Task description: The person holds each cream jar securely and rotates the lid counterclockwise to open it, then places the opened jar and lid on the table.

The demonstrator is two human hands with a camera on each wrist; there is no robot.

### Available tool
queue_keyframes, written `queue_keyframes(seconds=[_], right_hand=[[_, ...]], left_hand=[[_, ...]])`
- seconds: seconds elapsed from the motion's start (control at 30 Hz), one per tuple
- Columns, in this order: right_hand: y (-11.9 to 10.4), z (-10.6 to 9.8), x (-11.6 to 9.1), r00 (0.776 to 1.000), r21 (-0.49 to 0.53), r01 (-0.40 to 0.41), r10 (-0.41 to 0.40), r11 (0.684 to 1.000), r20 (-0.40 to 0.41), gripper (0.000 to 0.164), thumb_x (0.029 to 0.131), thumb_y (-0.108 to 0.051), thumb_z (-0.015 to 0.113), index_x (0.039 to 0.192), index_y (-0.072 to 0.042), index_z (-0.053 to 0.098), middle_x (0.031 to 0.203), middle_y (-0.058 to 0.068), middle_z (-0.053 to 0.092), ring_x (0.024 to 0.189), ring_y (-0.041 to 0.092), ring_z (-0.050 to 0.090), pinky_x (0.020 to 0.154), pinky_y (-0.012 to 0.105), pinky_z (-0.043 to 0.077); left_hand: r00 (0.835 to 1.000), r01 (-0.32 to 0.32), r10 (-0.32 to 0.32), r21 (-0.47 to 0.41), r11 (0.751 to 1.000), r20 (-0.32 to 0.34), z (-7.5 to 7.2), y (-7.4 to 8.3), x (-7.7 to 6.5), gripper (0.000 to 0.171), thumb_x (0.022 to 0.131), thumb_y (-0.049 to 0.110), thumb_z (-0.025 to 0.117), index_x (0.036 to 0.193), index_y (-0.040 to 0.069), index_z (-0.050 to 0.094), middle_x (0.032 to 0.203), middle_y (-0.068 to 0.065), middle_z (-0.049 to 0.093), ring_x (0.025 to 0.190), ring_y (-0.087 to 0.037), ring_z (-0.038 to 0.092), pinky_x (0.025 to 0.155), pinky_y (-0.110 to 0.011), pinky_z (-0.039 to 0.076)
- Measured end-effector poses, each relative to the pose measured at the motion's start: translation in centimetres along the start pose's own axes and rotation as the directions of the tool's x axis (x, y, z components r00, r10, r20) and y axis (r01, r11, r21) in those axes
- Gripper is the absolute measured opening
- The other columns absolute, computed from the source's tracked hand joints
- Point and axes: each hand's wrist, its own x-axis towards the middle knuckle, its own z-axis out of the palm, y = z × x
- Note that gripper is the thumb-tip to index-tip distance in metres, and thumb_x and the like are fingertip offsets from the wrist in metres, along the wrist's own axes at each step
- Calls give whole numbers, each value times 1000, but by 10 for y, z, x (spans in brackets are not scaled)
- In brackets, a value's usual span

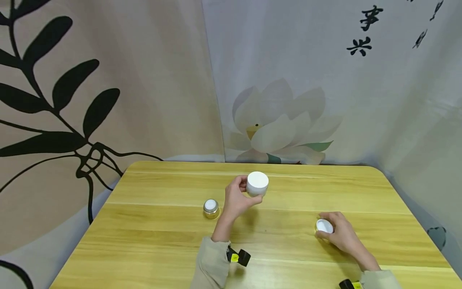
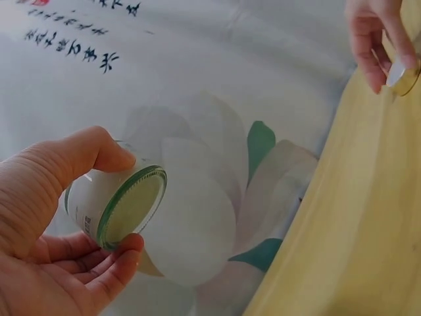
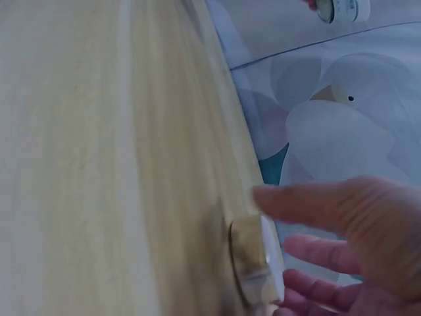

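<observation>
My left hand (image 1: 238, 202) grips a round white-lidded jar (image 1: 257, 184) by its sides and holds it above the table. In the left wrist view the jar's glass base (image 2: 135, 205) shows, with a greenish edge and a white label around the wall. My right hand (image 1: 341, 233), at the table's right, has thumb and fingers around a small round gold-sided cap or jar (image 1: 324, 226) with a white face. In the right wrist view its gold side (image 3: 248, 245) is blurred; whether it touches the table I cannot tell.
A small jar (image 1: 211, 208) with a silver-rimmed white lid and gold body stands left of my left forearm. The wooden table (image 1: 151, 237) ends at a printed cloth backdrop (image 1: 173, 80). Each wrist wears a black camera (image 1: 244, 257).
</observation>
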Motion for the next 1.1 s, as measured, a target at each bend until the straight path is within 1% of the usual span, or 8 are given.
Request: queue_keyframes(seconds=[0.1, 0.17, 0.23, 0.53, 0.67, 0.83, 0.93, 1.1], right_hand=[[-7, -1, 3, 996, 30, 20, -18, 999, -83, 40, 73, -6, 78, 108, 4, 63, 102, 19, 57, 89, 32, 56, 68, 42, 49], [-12, -2, 7, 989, 50, 45, -38, 998, -142, 36, 74, -1, 76, 107, 3, 63, 101, 17, 58, 89, 31, 56, 70, 44, 51], [-19, -3, 10, 983, 60, 72, -60, 996, -175, 36, 74, 2, 75, 107, 3, 63, 101, 15, 59, 89, 29, 56, 75, 42, 52], [-54, -6, 25, 973, 142, 140, -109, 980, -206, 34, 75, 2, 75, 107, 1, 64, 100, 11, 60, 87, 26, 56, 77, 41, 51], [-67, -4, 35, 968, 175, 168, -128, 970, -217, 32, 75, 0, 75, 106, -2, 65, 99, 6, 61, 86, 17, 56, 77, 39, 52], [-86, -6, 50, 962, 206, 198, -149, 958, -230, 29, 76, -2, 75, 104, -3, 66, 99, 7, 62, 86, 11, 54, 77, 39, 52], [-99, -9, 59, 958, 235, 216, -160, 948, -236, 27, 78, -4, 74, 104, -3, 67, 100, 8, 63, 87, 14, 54, 79, 38, 52], [-119, -8, 73, 954, 308, 261, -194, 915, -231, 26, 79, -6, 73, 105, -2, 67, 100, 10, 63, 88, 22, 56, 81, 42, 51]], left_hand=[[1000, 8, -8, 0, 1000, 3, 0, 0, 0, 53, 62, 6, 80, 109, -4, 58, 99, -13, 61, 85, -21, 56, 76, -36, 52], [1000, 10, -10, -1, 1000, 4, 0, 0, 0, 53, 62, 6, 79, 109, -5, 58, 99, -13, 61, 85, -21, 56, 77, -38, 52], [1000, 14, -14, -5, 1000, 5, 0, 0, 0, 53, 62, 6, 79, 110, -5, 57, 99, -13, 60, 85, -21, 56, 77, -39, 52], [999, 34, -34, -19, 999, 7, -1, 0, 0, 53, 63, 5, 79, 110, -5, 57, 99, -14, 59, 86, -22, 55, 78, -42, 51], [999, 42, -41, -4, 999, 14, 0, 0, -1, 53, 63, 6, 79, 111, -4, 57, 99, -13, 60, 85, -21, 55, 77, -37, 51], [999, 36, -36, 9, 999, 23, 0, 0, -2, 54, 64, 7, 79, 112, -4, 56, 100, -12, 60, 86, -21, 56, 76, -32, 50], [999, 31, -32, 8, 999, 25, -1, 0, -2, 54, 64, 7, 79, 112, -4, 56, 100, -13, 60, 86, -21, 56, 76, -32, 50], [1000, 17, -18, 6, 1000, 25, 0, 1, -2, 54, 64, 7, 79, 111, -5, 56, 100, -13, 60, 86, -21, 57, 75, -31, 51]])
